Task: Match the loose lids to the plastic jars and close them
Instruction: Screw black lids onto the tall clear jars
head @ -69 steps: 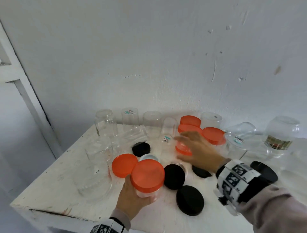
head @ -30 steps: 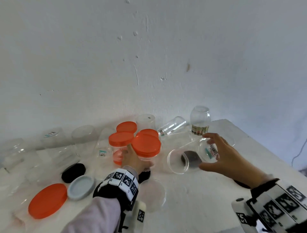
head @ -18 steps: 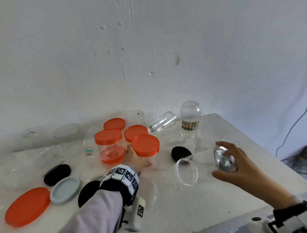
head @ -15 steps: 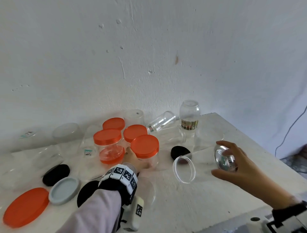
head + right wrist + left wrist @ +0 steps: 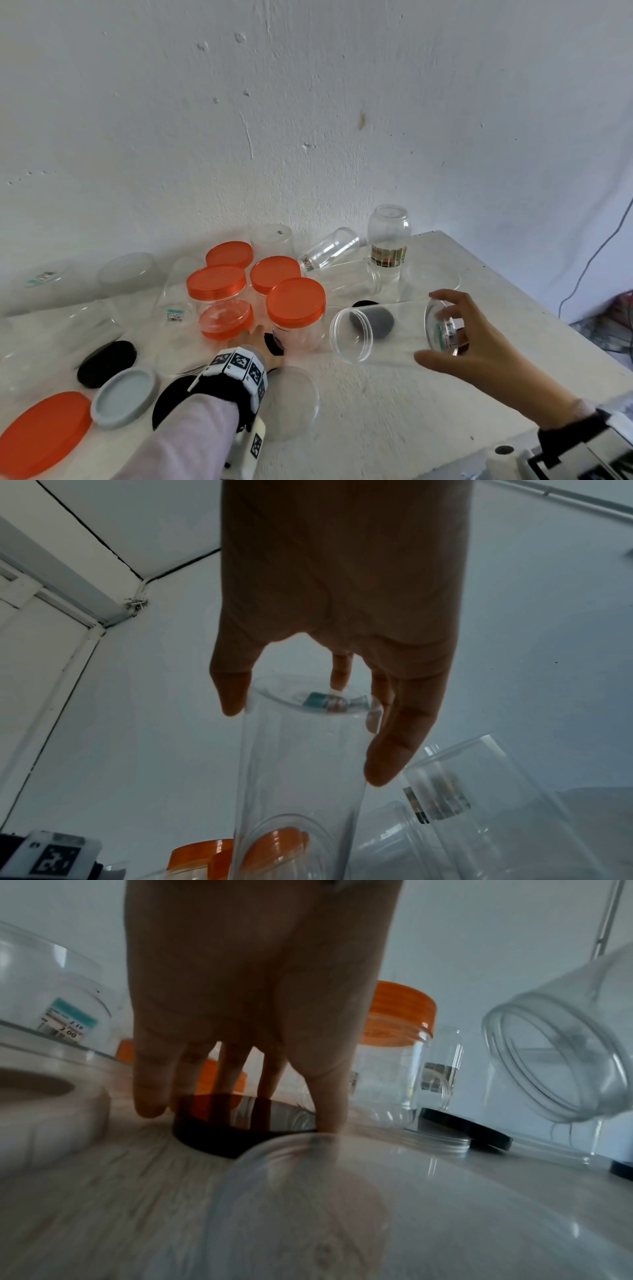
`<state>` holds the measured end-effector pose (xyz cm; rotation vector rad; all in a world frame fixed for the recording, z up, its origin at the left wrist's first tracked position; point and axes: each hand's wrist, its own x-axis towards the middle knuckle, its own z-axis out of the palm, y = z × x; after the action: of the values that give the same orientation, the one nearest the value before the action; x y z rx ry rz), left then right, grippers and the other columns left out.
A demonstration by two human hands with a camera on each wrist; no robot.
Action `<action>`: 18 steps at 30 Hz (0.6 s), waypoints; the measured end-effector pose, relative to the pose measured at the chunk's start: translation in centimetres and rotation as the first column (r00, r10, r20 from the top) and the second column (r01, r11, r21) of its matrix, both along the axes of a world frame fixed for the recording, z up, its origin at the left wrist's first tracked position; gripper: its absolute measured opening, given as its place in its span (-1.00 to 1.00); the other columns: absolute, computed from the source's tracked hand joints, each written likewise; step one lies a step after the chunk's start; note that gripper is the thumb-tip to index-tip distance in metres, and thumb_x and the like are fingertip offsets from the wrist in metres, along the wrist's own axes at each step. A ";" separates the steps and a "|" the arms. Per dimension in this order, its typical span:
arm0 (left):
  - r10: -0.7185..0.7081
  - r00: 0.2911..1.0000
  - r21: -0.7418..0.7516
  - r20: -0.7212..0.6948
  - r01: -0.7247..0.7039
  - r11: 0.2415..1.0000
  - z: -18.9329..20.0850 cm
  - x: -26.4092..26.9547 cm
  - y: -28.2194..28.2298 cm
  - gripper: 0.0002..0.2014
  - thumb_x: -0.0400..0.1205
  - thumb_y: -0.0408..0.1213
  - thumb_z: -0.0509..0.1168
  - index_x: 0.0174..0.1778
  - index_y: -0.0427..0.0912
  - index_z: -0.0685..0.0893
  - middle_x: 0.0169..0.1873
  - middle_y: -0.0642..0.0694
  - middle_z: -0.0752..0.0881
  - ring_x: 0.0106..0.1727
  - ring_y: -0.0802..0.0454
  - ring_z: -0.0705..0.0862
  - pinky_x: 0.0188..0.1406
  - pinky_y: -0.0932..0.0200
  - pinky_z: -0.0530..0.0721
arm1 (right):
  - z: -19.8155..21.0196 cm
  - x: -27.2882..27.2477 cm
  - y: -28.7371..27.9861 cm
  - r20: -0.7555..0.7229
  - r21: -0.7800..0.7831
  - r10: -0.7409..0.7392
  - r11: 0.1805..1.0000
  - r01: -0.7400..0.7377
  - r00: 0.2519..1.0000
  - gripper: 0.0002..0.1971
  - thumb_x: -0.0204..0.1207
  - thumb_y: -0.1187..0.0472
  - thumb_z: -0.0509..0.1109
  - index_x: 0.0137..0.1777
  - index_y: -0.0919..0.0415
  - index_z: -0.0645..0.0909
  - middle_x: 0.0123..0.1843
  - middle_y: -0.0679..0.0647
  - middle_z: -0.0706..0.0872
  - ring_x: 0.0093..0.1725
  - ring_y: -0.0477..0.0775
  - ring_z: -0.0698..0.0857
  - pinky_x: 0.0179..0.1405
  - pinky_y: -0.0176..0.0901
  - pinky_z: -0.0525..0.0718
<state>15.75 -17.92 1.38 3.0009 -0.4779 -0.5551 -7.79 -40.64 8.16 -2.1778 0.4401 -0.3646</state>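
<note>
at the far left of the white table [image 5: 394, 428] a large orange lid [image 5: 41, 433] lies flat at the near edge, with a grey lid [image 5: 123, 397] just beside it on the right and a black lid [image 5: 106, 363] behind that one. clear jars without lids stand blurred along the wall behind them.

next comes the left hand [image 5: 255, 342], reaching forward from a sleeve with a marker band at the wrist. in the left wrist view its fingers [image 5: 329, 1096] point down and are spread around a small black lid [image 5: 240, 1131] lying on the table, fingertips at its rim; it touches the lid but i cannot tell whether it grips it. a clear round lid [image 5: 291, 401] lies flat just right of the wrist.

behind the hand stands a cluster of four clear jars closed with orange lids, the nearest orange-lidded jar [image 5: 296, 311] just beyond the fingertips.

to the right, the right hand [image 5: 459, 342] holds a tall clear jar [image 5: 387, 332] on its side above the table, thumb and curled fingers gripping its base, its open mouth facing left toward the capped jars. another black lid [image 5: 371, 318] shows through its wall.

further back lie more open jars, and a labelled jar [image 5: 388, 246] stands near the wall.
</note>
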 end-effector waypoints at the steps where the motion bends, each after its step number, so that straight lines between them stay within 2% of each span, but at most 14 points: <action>1: -0.007 1.000 0.015 0.015 0.007 1.000 0.1 0.0 0.1 -0.35 0.47 0.09 0.35 0.40 -0.16 0.41 0.34 -0.15 0.53 0.38 -0.16 0.49 0.40 -0.04 0.48 | 0.0 0.0 0.2 -0.001 0.010 0.005 1.000 -0.005 1.000 -0.23 0.16 -0.04 0.68 0.28 -0.37 0.29 0.15 -0.19 0.50 -0.10 -0.11 0.64 -0.26 -0.38 0.54; 3: -0.026 0.998 0.017 0.061 0.025 1.000 0.7 0.0 0.4 -0.47 0.49 -0.01 0.34 0.31 -0.19 0.46 0.22 -0.15 0.60 0.26 -0.15 0.58 0.32 -0.02 0.55 | 0.0 0.2 0.5 -0.005 0.038 0.021 0.999 -0.021 1.000 -0.26 0.15 -0.05 0.69 0.23 -0.34 0.31 0.13 -0.18 0.53 -0.04 -0.09 0.66 -0.24 -0.35 0.58; 5: -0.022 0.997 -0.050 0.079 0.026 0.998 1.3 0.0 0.8 -0.59 0.50 -0.08 0.31 0.20 -0.20 0.51 0.11 -0.18 0.65 0.14 -0.15 0.63 0.24 0.00 0.60 | 0.0 0.3 0.7 -0.013 0.077 0.029 0.997 -0.028 0.999 -0.32 0.16 -0.03 0.69 0.18 -0.29 0.35 0.12 -0.15 0.57 -0.01 -0.09 0.64 -0.22 -0.36 0.59; 7: -0.033 0.997 -0.135 0.070 0.042 0.990 2.1 0.1 1.5 -0.74 0.51 -0.10 0.33 0.01 -0.14 0.53 0.00 -0.14 0.66 0.06 -0.10 0.64 0.15 0.06 0.60 | 0.0 0.5 1.1 -0.030 0.146 0.036 0.989 -0.032 0.999 -0.37 0.18 0.00 0.70 0.15 -0.22 0.39 0.12 -0.14 0.61 0.00 -0.10 0.63 -0.22 -0.40 0.58; 9: -0.035 0.997 -0.208 0.064 0.047 0.977 3.0 0.2 2.4 -0.85 0.54 -0.13 0.33 -0.20 -0.06 0.49 -0.19 -0.03 0.61 -0.08 -0.01 0.60 -0.04 0.16 0.54 | 0.1 0.7 1.4 -0.051 0.250 0.065 0.967 -0.050 0.997 -0.34 0.14 -0.04 0.72 0.16 -0.15 0.42 0.14 -0.11 0.64 0.01 -0.07 0.66 -0.24 -0.42 0.59; 10: -0.025 0.999 -0.246 0.046 0.036 0.969 3.4 0.3 2.8 -0.86 0.53 -0.13 0.33 -0.20 -0.05 0.51 -0.20 0.01 0.58 -0.09 0.01 0.59 -0.10 0.20 0.51 | 0.1 0.8 1.5 -0.053 0.308 0.088 0.949 -0.067 0.995 -0.30 0.08 -0.07 0.72 0.18 -0.14 0.43 0.16 -0.05 0.64 0.01 -0.03 0.67 -0.20 -0.38 0.61; 11: -0.027 0.999 -0.281 0.023 0.032 0.959 3.9 0.3 3.3 -0.83 0.50 -0.11 0.35 -0.09 -0.06 0.55 -0.10 0.01 0.58 -0.02 0.00 0.59 -0.06 0.21 0.51 | 0.2 0.9 1.6 -0.049 0.365 0.114 0.927 -0.088 0.992 -0.26 0.02 -0.10 0.69 0.21 -0.13 0.44 0.17 0.02 0.64 0.01 0.03 0.69 -0.13 -0.30 0.63; 13: -0.006 1.000 -0.275 -0.012 0.002 0.962 4.7 0.4 4.3 -0.56 0.46 -0.05 0.39 0.25 -0.01 0.51 0.20 -0.03 0.51 0.24 -0.06 0.52 0.13 0.16 0.51 | 0.2 1.0 1.7 -0.032 0.469 0.181 0.872 -0.145 0.983 -0.21 -0.05 -0.11 0.63 0.27 -0.16 0.47 0.14 0.14 0.62 -0.03 0.11 0.69 -0.04 -0.10 0.66; 14: 0.002 1.000 -0.272 -0.016 -0.006 0.962 5.0 0.5 4.7 -0.55 0.46 -0.03 0.39 0.25 0.03 0.49 0.23 -0.03 0.50 0.26 -0.07 0.51 0.10 0.17 0.51 | 0.2 1.0 1.7 -0.017 0.522 0.217 0.834 -0.177 0.976 -0.22 -0.04 -0.08 0.63 0.27 -0.16 0.52 0.10 0.18 0.61 -0.06 0.12 0.68 -0.02 -0.06 0.68; 16: 0.004 1.000 -0.313 -0.007 -0.006 0.950 5.7 0.6 5.6 -0.64 0.49 0.01 0.38 0.16 0.11 0.49 0.08 0.07 0.56 0.15 0.00 0.54 -0.10 0.25 0.48 | -0.2 1.0 1.6 0.019 0.624 0.256 0.752 -0.211 0.967 -0.32 0.00 0.00 0.65 0.22 -0.09 0.63 0.01 0.23 0.57 -0.11 0.14 0.68 -0.02 -0.01 0.71; 18: 0.026 0.999 -0.375 -0.019 -0.031 0.926 6.2 0.6 6.3 -0.51 0.51 0.07 0.37 0.35 0.10 0.47 0.17 0.04 0.58 0.12 0.04 0.53 -0.01 0.23 0.46 | -0.8 1.0 1.4 0.037 0.690 0.245 0.695 -0.202 0.969 -0.39 0.03 0.03 0.67 0.16 0.00 0.68 -0.02 0.25 0.59 -0.11 0.21 0.70 0.01 0.06 0.74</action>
<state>16.36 -11.66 7.54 2.6315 -0.4760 -0.4233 -6.79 -39.21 7.38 -1.4722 0.2704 0.0192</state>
